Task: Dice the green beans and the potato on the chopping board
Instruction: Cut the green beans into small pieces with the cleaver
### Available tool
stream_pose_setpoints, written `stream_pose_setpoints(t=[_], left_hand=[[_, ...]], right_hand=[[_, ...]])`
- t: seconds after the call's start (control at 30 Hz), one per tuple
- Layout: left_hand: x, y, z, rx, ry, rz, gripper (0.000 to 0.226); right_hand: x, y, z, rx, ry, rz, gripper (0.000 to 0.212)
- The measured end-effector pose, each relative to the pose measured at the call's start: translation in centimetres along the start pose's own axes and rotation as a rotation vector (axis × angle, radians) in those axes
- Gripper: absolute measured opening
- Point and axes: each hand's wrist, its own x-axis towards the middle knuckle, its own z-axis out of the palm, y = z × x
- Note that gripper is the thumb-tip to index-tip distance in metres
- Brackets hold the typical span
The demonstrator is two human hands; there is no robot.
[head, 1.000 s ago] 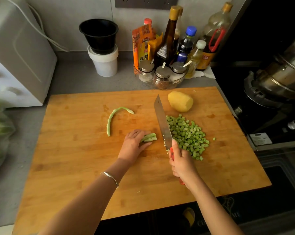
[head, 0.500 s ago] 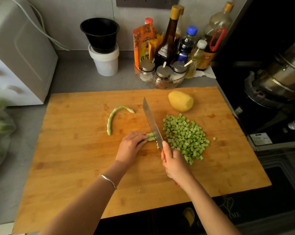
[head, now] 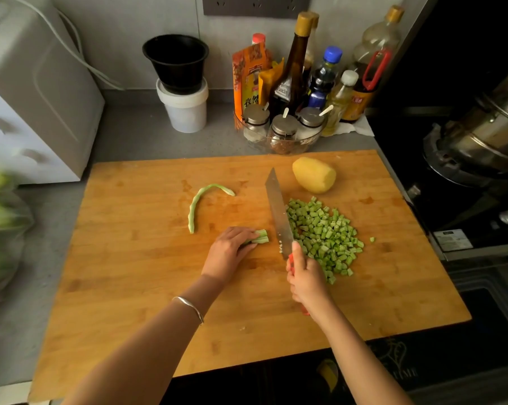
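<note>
Left hand [head: 227, 249]: curling over the bean bundle [head: 261, 236], pinning it to the chopping board [head: 130, 273]
Right hand [head: 304, 276]: gripping the knife [head: 277, 211], blade sitting between bundle and diced pile [head: 324, 233]
Doing it well: tucking fingertips back, keeping cuts even
Potato [head: 314, 174]: lying whole near the board's far edge

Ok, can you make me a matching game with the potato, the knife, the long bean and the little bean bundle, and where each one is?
Things:
1. potato
2. knife
3. long bean
4. bean bundle

Places:
A. gripped by the right hand
B. held down by the left hand
C. lying alone, curved, left of the knife
D. whole, near the far edge of the chopping board

Pairs: 1-D, 2-A, 3-C, 4-B
</note>
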Motion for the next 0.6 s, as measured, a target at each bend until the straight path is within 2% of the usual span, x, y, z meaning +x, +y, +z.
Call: stream_pose_setpoints(t=[0.13,0.23,0.4,0.6], left_hand=[[0.2,0.1,0.1,-0.005,-0.012,-0.002,0.02],[0.4,0.1,0.0,0.008,-0.009,0.017,0.02],[-0.1,0.0,-0.3,0.025,0.024,0.004,0.028],[-0.6,0.0,-0.4,0.023,0.04,0.0,0.022]], right_hand=[[-0.1,-0.5,-1.5,0.05,0.008,0.014,0.057],[-0.6,-0.8,-1.3,-0.006,-0.022,-0.071,0.056],[-1.0,-1.2,-0.1,-0.047,-0.071,-0.112,0.056],[-1.0,-1.2,0.6,-0.123,-0.076,-0.132,0.057]])
